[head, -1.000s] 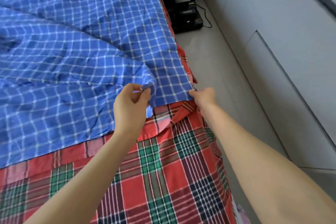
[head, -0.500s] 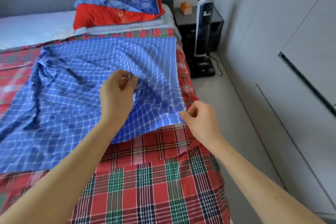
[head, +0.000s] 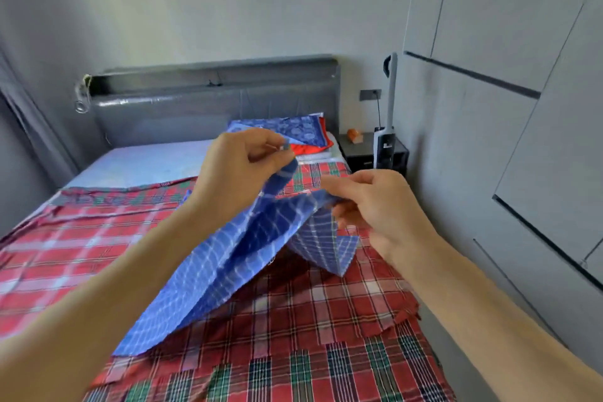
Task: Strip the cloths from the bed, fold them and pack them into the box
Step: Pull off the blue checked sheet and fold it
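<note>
Blue cloth [head: 228, 258] now lifted off red sheet [head: 326, 320] near right edge of bed [head: 146, 163]; lay flat before. Your left hand [head: 241, 170] and right hand [head: 375, 206] each pinch its edge. Folding can start.

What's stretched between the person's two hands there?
Head view: the blue checked cloth runs from the left hand to the right hand, both pinching its edge, lifted above the red plaid cloth.

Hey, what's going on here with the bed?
A person is stripping the bed. Their left hand and right hand each pinch an edge of the blue checked cloth, holding it up with its lower end trailing down. A red plaid cloth lies spread beneath it. No box is in view.
</note>
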Demonstrator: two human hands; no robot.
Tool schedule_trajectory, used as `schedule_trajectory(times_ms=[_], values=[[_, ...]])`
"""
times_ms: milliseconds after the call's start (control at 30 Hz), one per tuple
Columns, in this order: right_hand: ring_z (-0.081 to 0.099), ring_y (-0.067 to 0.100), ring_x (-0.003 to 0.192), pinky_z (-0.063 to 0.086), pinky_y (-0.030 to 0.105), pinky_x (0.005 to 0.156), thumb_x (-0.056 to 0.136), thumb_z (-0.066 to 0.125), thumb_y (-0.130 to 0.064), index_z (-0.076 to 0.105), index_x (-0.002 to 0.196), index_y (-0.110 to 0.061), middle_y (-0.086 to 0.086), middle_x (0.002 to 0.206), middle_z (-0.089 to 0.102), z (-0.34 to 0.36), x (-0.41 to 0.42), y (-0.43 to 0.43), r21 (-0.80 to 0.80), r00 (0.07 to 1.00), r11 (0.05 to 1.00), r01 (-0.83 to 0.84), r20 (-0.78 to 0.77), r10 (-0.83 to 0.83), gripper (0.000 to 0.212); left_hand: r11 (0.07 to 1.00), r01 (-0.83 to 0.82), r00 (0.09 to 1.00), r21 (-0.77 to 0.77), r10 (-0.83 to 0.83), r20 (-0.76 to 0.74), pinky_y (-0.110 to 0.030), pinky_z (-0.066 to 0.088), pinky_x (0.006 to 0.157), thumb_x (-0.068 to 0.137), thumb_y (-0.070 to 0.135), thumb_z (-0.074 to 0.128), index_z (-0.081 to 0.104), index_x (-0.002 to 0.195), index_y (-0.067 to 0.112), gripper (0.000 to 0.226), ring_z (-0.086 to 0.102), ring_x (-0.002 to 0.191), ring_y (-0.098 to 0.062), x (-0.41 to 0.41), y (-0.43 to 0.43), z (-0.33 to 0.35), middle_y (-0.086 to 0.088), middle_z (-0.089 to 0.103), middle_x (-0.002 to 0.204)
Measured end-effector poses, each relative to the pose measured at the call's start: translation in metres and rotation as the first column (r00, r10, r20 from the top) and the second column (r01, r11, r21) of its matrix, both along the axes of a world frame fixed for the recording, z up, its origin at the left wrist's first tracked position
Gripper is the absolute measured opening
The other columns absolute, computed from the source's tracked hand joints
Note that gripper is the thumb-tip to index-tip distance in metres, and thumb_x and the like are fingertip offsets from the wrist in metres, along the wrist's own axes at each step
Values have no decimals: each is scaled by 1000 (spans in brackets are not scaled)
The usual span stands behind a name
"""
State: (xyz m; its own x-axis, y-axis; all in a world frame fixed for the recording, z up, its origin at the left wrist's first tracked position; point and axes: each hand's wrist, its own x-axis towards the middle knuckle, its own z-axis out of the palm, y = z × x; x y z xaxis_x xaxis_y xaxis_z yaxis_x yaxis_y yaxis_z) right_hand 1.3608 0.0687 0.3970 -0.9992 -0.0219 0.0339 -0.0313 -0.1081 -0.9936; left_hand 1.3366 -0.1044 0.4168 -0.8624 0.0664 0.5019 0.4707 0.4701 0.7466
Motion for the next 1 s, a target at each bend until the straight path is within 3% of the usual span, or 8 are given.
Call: schedule_trajectory(times_ms=[100, 167, 233, 333, 400, 800, 933, 1000], values=[[52, 6, 37, 42, 16, 37, 83, 69, -8, 64, 76, 3, 10, 61, 62, 20, 28, -20, -61, 998, 998, 4, 62, -1, 14, 999, 40, 999, 17, -40, -15, -20, 53, 66, 84, 1, 66, 62, 72, 26, 27, 65, 61, 1, 31, -10, 4, 22, 66, 58], [54, 5, 39, 44, 16, 38, 85, 67, -8, 65, 81, 2, 11, 65, 64, 26, 43, -29, -64, 996, 998, -24, 88, 30, 11, 999, 44, 999, 23, -43, -16, -11, 49, 58, 83, 0, 66, 64, 73, 19, 23, 61, 55, 9, 46, -10, 1, 23, 64, 54], [56, 4, 39, 47, 16, 39, 87, 65, -8, 64, 81, 0, 5, 56, 63, 30, 54, -38, -81, 990, 995, -51, 127, 61, 10, 1000, 12, 999, 6, -12, -33, -7, 43, 55, 82, 2, 68, 67, 76, 15, 14, 55, 51, 13, 60, -9, -4, 22, 61, 54], [56, 5, 38, 49, 16, 41, 90, 61, -7, 63, 76, -2, 0, 45, 61, 33, 65, -50, -119, 980, 990, -78, 174, 98, 14, 1000, -15, 999, 9, 15, -33, -10, 41, 57, 83, 2, 67, 65, 72, 24, 25, 52, 51, 14, 80, -12, -13, 19, 62, 62], [57, 5, 37, 50, 16, 42, 90, 60, -7, 62, 76, -1, 1, 44, 60, 33, 67, -56, -130, 970, 986, -107, 202, 132, 16, 1000, -28, 1000, -2, 28, -3, -4, 39, 56, 84, -4, 63, 68, 77, 18, 23, 53, 52, 16, 89, -15, -17, 18, 61, 63], [57, 8, 40, 46, 18, 39, 89, 64, -11, 65, 76, 1, 6, 49, 61, 20, 71, -75, -66, 952, 986, -152, 257, 163, 18, 967, -178, 984, -182, 176, -25, -11, 38, 53, 89, 2, 58, 70, 84, 5, 13, 52, 53, 5, 112, -31, -24, 9, 59, 60], [43, 5, 32, 34, 14, 32, 88, 65, -10, 60, 67, -2, 3, 42, 54, 19, 68, -73, -100, 948, 991, -94, 296, 119, 23, 999, -20, 995, -44, 24, 100, -15, 51, 72, 79, -10, 58, 64, 97, 14, 31, 66, 79, -6, 118, -24, -35, 7, 69, 83], [39, 5, 32, 29, 14, 32, 87, 66, -10, 58, 66, -3, 2, 41, 51, 18, 67, -73, -100, 945, 992, -73, 310, 101, 24, 997, -58, 996, -54, 61, 70, -13, 51, 73, 78, -3, 67, 64, 97, 15, 26, 67, 81, -9, 117, -20, -42, 6, 69, 85]])
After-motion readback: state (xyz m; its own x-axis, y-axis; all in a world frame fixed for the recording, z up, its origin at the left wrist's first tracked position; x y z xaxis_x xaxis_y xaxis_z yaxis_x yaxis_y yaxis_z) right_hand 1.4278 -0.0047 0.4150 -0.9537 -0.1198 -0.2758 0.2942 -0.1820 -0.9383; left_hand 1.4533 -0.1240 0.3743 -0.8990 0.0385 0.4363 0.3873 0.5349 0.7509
